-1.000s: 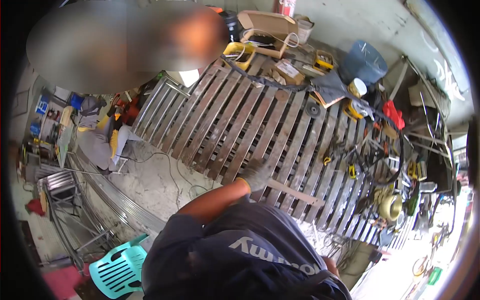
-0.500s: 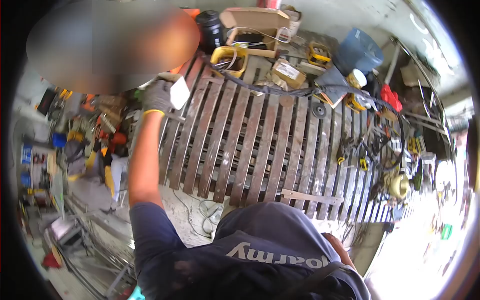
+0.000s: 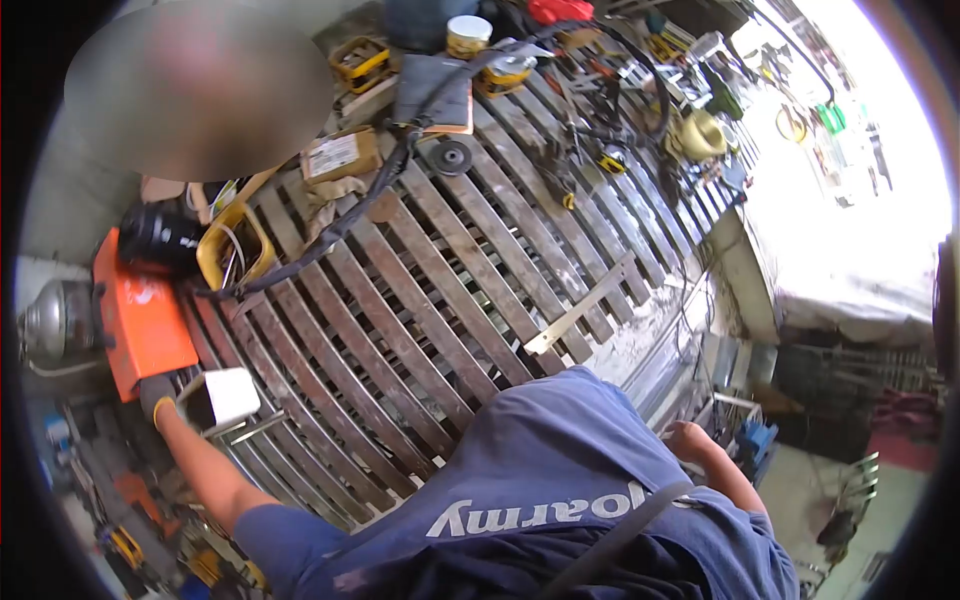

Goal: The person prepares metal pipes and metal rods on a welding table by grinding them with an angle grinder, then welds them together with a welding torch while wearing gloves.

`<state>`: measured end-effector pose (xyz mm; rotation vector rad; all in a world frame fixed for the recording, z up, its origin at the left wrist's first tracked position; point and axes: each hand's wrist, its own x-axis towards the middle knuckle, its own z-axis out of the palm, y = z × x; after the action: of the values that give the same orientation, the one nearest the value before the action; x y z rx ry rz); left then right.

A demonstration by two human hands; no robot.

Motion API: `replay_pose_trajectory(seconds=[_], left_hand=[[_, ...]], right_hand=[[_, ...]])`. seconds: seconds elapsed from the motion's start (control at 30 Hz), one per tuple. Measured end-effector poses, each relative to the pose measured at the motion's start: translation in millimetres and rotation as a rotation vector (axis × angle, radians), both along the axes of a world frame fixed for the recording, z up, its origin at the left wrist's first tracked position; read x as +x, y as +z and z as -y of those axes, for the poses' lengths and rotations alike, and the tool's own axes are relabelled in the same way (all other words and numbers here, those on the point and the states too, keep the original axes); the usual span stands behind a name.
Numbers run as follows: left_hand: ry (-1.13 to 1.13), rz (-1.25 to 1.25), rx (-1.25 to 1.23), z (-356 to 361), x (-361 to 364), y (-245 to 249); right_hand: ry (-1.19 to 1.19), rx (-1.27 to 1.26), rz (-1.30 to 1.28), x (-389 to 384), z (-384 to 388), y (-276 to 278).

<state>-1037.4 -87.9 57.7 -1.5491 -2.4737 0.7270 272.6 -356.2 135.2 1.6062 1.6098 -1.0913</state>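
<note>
My left hand (image 3: 157,395), in a dark glove with a yellow cuff, reaches to the lower front end of an orange box-shaped machine (image 3: 150,320). Its fingers are largely hidden there, so their grip cannot be told. Just right of it, a white hollow square-sided piece (image 3: 233,394) sits at the left end of the slatted metal table (image 3: 430,270). Thin metal bars (image 3: 258,428) lie below this piece. My bare right hand (image 3: 686,440) hangs beside my body, away from the table. Its fingertips are turned out of sight, and nothing shows in it.
A thick black cable (image 3: 375,200) crosses the tabletop. Along the back are a black canister (image 3: 160,240), a yellow tub (image 3: 235,245), a cardboard box (image 3: 340,155) and a grinding disc (image 3: 451,157). A flat metal strip (image 3: 580,305) lies near the front edge; tools crowd the far right.
My view has swung left, bringing the orange machine into clear sight. My left hand has moved from beside the white piece to the machine's front. My right hand shows more fully.
</note>
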Motion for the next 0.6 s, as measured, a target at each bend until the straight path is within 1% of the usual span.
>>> replay_pose_trajectory(seconds=[0.03, 0.07, 0.1, 0.13, 0.2, 0.23, 0.27, 0.33, 0.37, 0.4, 0.43, 0.47, 0.5, 0.6], left_hand=[[-0.025, 0.004, -0.008, -2.6, 22.4, 1.5], [0.086, 0.051, 0.157, 9.2, 37.1, 23.4], [0.044, -0.002, 0.084, 10.3, 27.6, 22.3], [0.005, -0.058, 0.013, 12.1, 18.0, 21.4], [-0.042, -0.162, -0.079, 8.6, 24.3, 30.7], [-0.059, -0.217, -0.122, 10.2, 28.2, 34.5], [0.036, -0.205, -0.045, 10.5, 36.5, 37.2], [0.219, -0.186, 0.116, 6.5, 56.5, 50.0], [0.258, -0.139, 0.182, 5.1, 63.2, 57.6], [0.296, -0.087, 0.248, 4.1, 77.9, 67.5], [0.336, -0.03, 0.313, 5.3, 94.2, 76.1], [0.38, 0.029, 0.375, 9.3, 108.1, 81.3], [0.493, 0.011, 0.346, 6.9, 130.0, 93.3], [0.37, 0.028, 0.584, 25.1, 234.9, 136.1]], right_hand=[[-0.084, -0.022, 0.054, -6.0, 11.8, 2.1], [-0.166, -0.044, 0.108, -15.7, 21.2, 6.6], [-0.247, -0.068, 0.162, -19.6, 33.6, 7.5], [-0.263, -0.097, 0.148, -22.1, 39.9, 4.8], [-0.284, -0.149, 0.116, -21.8, 45.9, -7.5], [-0.251, -0.157, 0.149, -42.4, 23.1, 9.4], [-0.211, -0.099, 0.104, -33.9, 23.5, -4.0], [-0.139, 0.02, 0.006, -2.6, 38.1, -56.5], [-0.152, 0.023, -0.004, -26.9, -9.3, -11.7], [-0.403, -0.008, 0.112, -97.4, -67.4, 48.5], [-0.354, -0.008, 0.075, -103.8, -87.3, 57.9], [-0.42, 0.011, 0.073, -111.2, -102.1, 68.6], [-0.424, 0.053, 0.054, -108.5, -109.5, 66.9], [-0.379, 0.138, 0.026, -96.1, -137.5, 64.4]])
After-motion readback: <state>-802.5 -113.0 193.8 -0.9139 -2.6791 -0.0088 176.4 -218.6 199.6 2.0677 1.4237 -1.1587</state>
